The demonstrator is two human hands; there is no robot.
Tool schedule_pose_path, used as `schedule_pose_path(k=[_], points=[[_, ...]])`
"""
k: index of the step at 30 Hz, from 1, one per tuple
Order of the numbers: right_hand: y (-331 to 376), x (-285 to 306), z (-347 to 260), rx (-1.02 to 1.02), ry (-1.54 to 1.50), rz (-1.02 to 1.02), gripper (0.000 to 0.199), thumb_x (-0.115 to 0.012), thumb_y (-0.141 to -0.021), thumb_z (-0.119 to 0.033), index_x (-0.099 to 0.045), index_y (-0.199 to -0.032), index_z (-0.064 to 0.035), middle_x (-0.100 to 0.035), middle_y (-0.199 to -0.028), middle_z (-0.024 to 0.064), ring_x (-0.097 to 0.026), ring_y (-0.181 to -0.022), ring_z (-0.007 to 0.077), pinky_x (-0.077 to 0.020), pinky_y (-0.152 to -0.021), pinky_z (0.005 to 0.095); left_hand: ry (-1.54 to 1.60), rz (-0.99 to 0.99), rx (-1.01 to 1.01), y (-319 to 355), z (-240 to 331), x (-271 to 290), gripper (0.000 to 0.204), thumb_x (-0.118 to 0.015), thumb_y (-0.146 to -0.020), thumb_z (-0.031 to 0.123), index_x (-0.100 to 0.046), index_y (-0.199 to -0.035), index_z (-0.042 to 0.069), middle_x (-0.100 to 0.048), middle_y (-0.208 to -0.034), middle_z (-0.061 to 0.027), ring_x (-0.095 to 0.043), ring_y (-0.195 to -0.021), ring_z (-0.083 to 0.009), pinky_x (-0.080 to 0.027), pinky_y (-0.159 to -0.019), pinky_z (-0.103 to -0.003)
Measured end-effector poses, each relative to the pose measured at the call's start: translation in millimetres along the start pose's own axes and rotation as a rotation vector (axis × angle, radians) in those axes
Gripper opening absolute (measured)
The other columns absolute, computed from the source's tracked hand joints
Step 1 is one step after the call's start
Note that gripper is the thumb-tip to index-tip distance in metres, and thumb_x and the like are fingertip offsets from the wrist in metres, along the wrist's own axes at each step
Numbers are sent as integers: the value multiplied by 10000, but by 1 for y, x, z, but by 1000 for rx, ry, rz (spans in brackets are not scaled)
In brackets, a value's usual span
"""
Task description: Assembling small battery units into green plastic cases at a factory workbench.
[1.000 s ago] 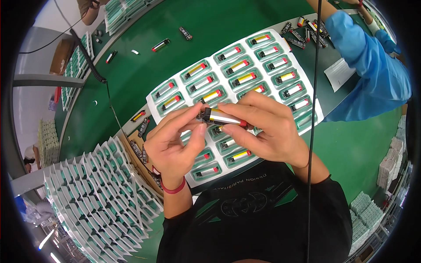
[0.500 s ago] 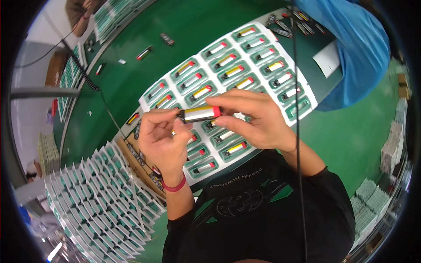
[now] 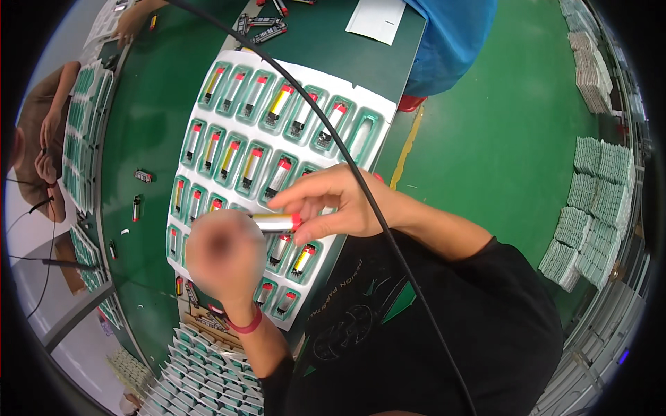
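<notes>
Green floor (image 3: 485, 139); right hand (image 3: 354, 204) half-open around battery (image 3: 272, 222); left hand (image 3: 225, 255) blurred (both grips unclear).

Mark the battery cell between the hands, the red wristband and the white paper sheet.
Battery cell (image 3: 277, 222): head view, middle of its white side.
Red wristband (image 3: 247, 326): head view, middle of the band.
White paper sheet (image 3: 375, 21): head view, its upper face.
</notes>
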State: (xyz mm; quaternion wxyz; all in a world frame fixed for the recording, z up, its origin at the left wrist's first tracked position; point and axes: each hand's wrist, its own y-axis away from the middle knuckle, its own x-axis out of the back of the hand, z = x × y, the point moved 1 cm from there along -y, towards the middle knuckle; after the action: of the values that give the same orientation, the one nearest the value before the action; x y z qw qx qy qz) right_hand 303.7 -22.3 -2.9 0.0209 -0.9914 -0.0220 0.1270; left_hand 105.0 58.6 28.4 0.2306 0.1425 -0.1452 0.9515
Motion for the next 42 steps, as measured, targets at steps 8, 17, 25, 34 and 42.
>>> schedule_pose_path(k=[8, 17, 25, 34, 42], points=[[6, 39, -27, 136, -278, 165, 357, -614, -973, -161, -600, -1242, 73, -626, -889, 70, -583, -746, 104, -479, -640, 251, -281, -343, 186, -64, -16, -66, 242, -603, -949, 200, -647, -1112, 27, -700, -935, -76, -653, -738, -171, -504, -615, -321], [-8, 21, -62, 284, -571, -98, 389, -645, -924, -56, -556, -1275, 86, -645, -989, 100, -618, -819, 142, -499, -713, 260, 462, -251, -82, -46, -18, -144, 207, -695, -806, 178, -622, -938, 36, -652, -845, -123, -648, -721, -289, -512, -650, -383], [0, 24, -89, 453, 594, 204, 325, -736, -811, 39, -679, -1130, 45, -650, -988, 111, -636, -846, 149, -514, -740, 266, 534, -33, 140, -17, 15, -18, 391, -677, -758, -129, -591, -1126, -30, -647, -1061, -116, -675, -1004, -229, -589, -802, -301], [-34, -63, -89, 771, 958, -213, 392, -818, -677, -81, -710, -1047, -15, -640, -977, 106, -619, -759, 208, -496, -604, 288, 438, 171, -65, 57, 28, 48, 434, -646, -727, -194, -577, -1141, -83, -621, -1236, -264, -661, -1098, -298, -559, -938, -373], [-45, -89, -80, 830, 1006, -288, 428, -823, -645, -115, -734, -1057, -40, -601, -934, 85, -598, -787, 188, -472, -603, 289, 512, 229, -77, 74, 22, 54, 419, -651, -749, -175, -576, -1146, -66, -610, -1262, -259, -657, -1105, -279, -568, -925, -348]])
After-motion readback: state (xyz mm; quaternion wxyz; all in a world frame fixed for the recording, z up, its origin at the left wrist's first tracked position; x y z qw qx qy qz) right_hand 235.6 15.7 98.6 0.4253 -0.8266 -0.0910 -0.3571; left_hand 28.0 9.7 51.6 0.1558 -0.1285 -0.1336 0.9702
